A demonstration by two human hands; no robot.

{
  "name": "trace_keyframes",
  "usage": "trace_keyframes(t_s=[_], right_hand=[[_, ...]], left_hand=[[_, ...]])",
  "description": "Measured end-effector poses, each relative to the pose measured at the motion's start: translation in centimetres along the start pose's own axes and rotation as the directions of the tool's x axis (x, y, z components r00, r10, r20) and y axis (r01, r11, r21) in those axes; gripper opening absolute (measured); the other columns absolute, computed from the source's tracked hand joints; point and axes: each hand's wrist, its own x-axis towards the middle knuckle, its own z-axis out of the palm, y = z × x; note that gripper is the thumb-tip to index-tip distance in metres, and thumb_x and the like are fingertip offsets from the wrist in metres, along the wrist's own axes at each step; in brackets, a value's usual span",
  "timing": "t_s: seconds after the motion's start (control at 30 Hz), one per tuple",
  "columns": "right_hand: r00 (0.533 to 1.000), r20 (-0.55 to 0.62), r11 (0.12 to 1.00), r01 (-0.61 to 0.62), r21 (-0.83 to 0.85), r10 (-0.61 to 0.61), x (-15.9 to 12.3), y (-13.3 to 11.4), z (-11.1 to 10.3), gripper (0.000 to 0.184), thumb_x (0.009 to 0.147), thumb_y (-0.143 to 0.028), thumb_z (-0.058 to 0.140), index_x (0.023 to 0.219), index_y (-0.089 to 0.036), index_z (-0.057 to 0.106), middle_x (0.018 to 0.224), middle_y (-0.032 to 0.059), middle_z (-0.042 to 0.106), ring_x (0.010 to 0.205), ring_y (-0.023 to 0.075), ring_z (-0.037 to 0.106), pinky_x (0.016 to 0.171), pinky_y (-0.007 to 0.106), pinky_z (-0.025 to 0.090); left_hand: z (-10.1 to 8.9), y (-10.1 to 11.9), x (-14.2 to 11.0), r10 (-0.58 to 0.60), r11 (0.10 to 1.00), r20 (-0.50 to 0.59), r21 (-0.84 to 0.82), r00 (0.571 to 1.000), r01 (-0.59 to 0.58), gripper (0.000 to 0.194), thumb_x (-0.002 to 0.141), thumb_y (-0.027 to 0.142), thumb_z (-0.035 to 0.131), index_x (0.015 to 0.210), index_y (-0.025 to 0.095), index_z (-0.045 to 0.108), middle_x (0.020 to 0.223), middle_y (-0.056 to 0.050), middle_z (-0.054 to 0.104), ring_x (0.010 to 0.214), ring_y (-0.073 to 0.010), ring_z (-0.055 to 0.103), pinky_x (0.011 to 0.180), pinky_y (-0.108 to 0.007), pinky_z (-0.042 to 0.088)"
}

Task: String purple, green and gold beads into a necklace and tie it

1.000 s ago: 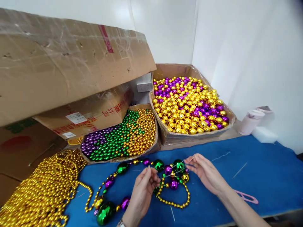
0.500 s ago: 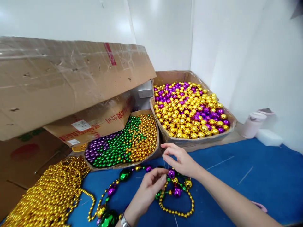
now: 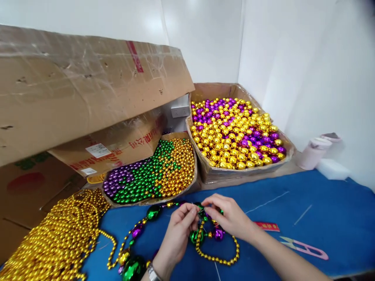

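Note:
My left hand (image 3: 182,224) is closed in a pinch on a thin clear thread (image 3: 201,211), and a watch shows on that wrist. Facing it, my right hand (image 3: 227,214) pinches the same thread, its fingertips almost meeting the left ones. Under both hands lies a bead necklace (image 3: 137,231) of green, purple and gold beads in mixed sizes. A loop of small gold beads (image 3: 217,261) rests just below my right hand. Several of the necklace's beads are hidden behind my fingers.
A carton of gold and purple balls (image 3: 238,140) stands behind, beside a smaller box of green, purple and gold beads (image 3: 152,175). Gold bead strands (image 3: 61,238) are heaped at left. Pink thread snips (image 3: 307,249) and a red strip (image 3: 268,226) lie at right on the blue cloth (image 3: 336,210).
My right hand has come down and its raised fingers have closed beside my left fingertips. The left hand has shifted slightly. The snips and red strip are now more visible.

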Motion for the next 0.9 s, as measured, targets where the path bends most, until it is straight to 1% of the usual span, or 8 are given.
trace_keyframes(t_s=[0.1,0.2,0.27,0.37,0.57,0.67,0.73,0.9], right_hand=[[0.999,-0.002,0.997,-0.054,0.046,0.054,-0.6,0.0,1.1,0.009,0.088,-0.022,0.055,0.094,-0.02,0.062,0.087,0.0,0.064,0.08,0.0123,0.059,0.073,0.022,0.044],[0.991,-0.037,0.987,-0.128,0.097,0.132,-0.5,0.3,2.1,0.008,0.09,-0.024,0.053,0.089,-0.018,0.059,0.075,-0.0018,0.062,0.068,0.0102,0.057,0.062,0.019,0.043],[0.984,-0.043,0.979,-0.165,0.119,0.171,-0.6,0.6,2.1,0.008,0.09,-0.024,0.053,0.088,-0.018,0.057,0.071,-0.0028,0.06,0.064,0.0096,0.055,0.057,0.018,0.041],[0.979,-0.028,0.973,-0.195,0.125,0.2,-1.2,1.1,1.8,0.007,0.089,-0.023,0.052,0.09,-0.018,0.057,0.075,-0.0023,0.061,0.068,0.0101,0.056,0.062,0.019,0.042],[0.986,0.072,0.984,-0.159,0.084,0.153,-1.7,1.5,2.8,0.011,0.086,-0.016,0.054,0.092,-0.02,0.062,0.074,-0.0023,0.063,0.066,0.0111,0.057,0.059,0.02,0.04],[0.993,0.034,0.993,-0.112,0.029,0.111,-1.2,1.4,4.1,0.014,0.086,-0.012,0.052,0.081,-0.02,0.063,0.076,0.0006,0.061,0.073,0.0141,0.056,0.067,0.024,0.039],[0.994,-0.01,0.994,-0.108,0.011,0.108,-1.0,1.4,4.5,0.018,0.088,-0.013,0.048,0.082,-0.019,0.063,0.077,0.0023,0.059,0.074,0.0152,0.055,0.068,0.026,0.038],[0.987,-0.079,0.989,-0.14,0.041,0.143,-1.4,1.2,3.4,0.014,0.09,-0.021,0.05,0.089,-0.018,0.064,0.086,0.0038,0.055,0.077,0.0144,0.054,0.07,0.025,0.04]], left_hand=[[0.4,0.0,-0.1,-0.002,1.0,0.013,-0.012,1.0,0.002,0.017,0.085,0.03,0.061,0.081,0.014,0.061,0.066,0.002,0.052,0.056,-0.0064,0.042,0.054,-0.02,0.031],[0.6,-0.1,-0.2,-0.008,0.998,0.018,-0.057,1.0,0.009,0.015,0.084,0.029,0.061,0.08,0.014,0.06,0.067,0.002,0.052,0.056,-0.0061,0.042,0.054,-0.02,0.033],[0.5,-0.2,-0.2,-0.016,0.995,-0.002,-0.095,1.0,0.015,0.014,0.084,0.029,0.062,0.082,0.015,0.06,0.069,0.001,0.053,0.058,-0.0065,0.044,0.055,-0.019,0.034],[0.1,-0.2,-0.2,-0.031,0.997,-0.031,-0.075,0.999,0.029,0.015,0.084,0.03,0.061,0.085,0.015,0.059,0.072,0.0,0.056,0.062,-0.0076,0.048,0.057,-0.02,0.037],[0.4,0.1,-0.4,-0.009,0.994,-0.001,0.107,1.0,0.009,0.018,0.085,0.034,0.059,0.083,0.016,0.057,0.071,0.0,0.059,0.058,-0.0082,0.049,0.053,-0.02,0.035],[0.8,0.2,-0.8,0.008,0.99,0.036,0.141,0.999,-0.013,0.019,0.085,0.034,0.059,0.078,0.016,0.055,0.07,0.0,0.057,0.057,-0.008,0.047,0.051,-0.02,0.034],[0.9,0.1,-1.0,0.012,0.989,0.038,0.146,0.999,-0.017,0.021,0.085,0.035,0.059,0.077,0.016,0.055,0.069,0.0,0.057,0.056,-0.0079,0.046,0.051,-0.02,0.033],[0.6,0.1,-0.9,0.002,0.99,-0.011,0.144,1.0,0.0,0.02,0.084,0.036,0.059,0.081,0.016,0.056,0.07,0.0,0.057,0.056,-0.0079,0.047,0.05,-0.019,0.032]])
